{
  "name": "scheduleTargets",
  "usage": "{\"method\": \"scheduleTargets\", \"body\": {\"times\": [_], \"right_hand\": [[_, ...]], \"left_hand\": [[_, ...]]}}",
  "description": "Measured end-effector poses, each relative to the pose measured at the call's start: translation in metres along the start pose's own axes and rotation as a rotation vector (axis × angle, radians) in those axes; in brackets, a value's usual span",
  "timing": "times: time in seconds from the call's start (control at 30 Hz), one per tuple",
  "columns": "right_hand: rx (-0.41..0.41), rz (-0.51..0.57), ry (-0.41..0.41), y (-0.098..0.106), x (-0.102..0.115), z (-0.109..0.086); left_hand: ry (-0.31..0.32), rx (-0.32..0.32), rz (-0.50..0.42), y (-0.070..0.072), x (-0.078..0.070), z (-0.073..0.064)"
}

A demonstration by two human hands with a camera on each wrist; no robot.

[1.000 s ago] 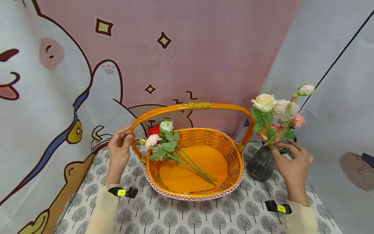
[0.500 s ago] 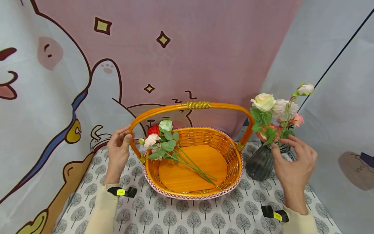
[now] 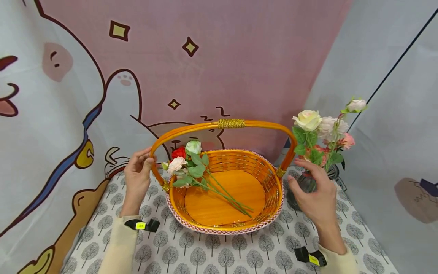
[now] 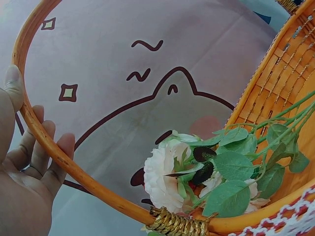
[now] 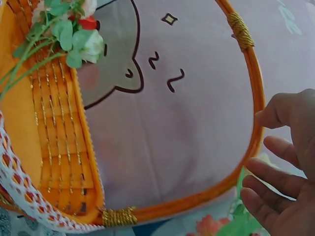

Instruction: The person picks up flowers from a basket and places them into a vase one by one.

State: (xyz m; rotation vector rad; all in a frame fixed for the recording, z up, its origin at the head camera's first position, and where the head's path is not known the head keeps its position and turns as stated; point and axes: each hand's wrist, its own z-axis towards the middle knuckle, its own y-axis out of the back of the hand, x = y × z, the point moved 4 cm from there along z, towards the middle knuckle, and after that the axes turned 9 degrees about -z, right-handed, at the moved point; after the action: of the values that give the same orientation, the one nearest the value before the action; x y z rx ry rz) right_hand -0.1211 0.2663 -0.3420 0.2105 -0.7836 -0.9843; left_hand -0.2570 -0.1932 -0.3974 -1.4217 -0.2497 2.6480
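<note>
An orange woven basket [image 3: 236, 190] with a tall arched handle [image 3: 231, 123] stands on the table. My left hand [image 3: 137, 182] grips the left side of this handle, thumb on one side and fingers on the other, as the left wrist view shows. My right hand [image 3: 318, 198] is at the handle's right side, thumb and fingers spread and relaxed, fingertips close to the rod. Flowers [image 3: 178, 164] in pink, red and white lie in the basket, heads over its left rim and green stems [image 3: 232, 199] across the floor. White-and-red lace trims the rim.
Behind my right hand stands a dark glass vase [image 3: 292, 199], partly hidden, with cream, white and coral flowers [image 3: 307, 120]. A tree-patterned cloth [image 3: 226, 257] covers the table. A cartoon-printed curtain [image 3: 239, 68] hangs close behind the basket.
My right hand has come away from the vase and its flowers, moving left to the basket handle. My left hand keeps its grip and the basket stays in place.
</note>
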Motion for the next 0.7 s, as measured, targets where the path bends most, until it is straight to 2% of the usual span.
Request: {"method": "scheduleTargets", "body": {"times": [0.23,0.47,0.7], "right_hand": [[0.131,-0.021,-0.016,-0.023,0.001,-0.005],[0.269,-0.064,-0.050,-0.046,-0.002,-0.008],[0.385,-0.020,-0.064,-0.068,-0.001,-0.009]], "left_hand": [[-0.004,0.002,0.033,0.000,0.000,-0.001],[0.015,-0.009,0.012,-0.001,-0.001,0.000],[0.019,-0.012,0.011,-0.001,-0.001,-0.001]]}}
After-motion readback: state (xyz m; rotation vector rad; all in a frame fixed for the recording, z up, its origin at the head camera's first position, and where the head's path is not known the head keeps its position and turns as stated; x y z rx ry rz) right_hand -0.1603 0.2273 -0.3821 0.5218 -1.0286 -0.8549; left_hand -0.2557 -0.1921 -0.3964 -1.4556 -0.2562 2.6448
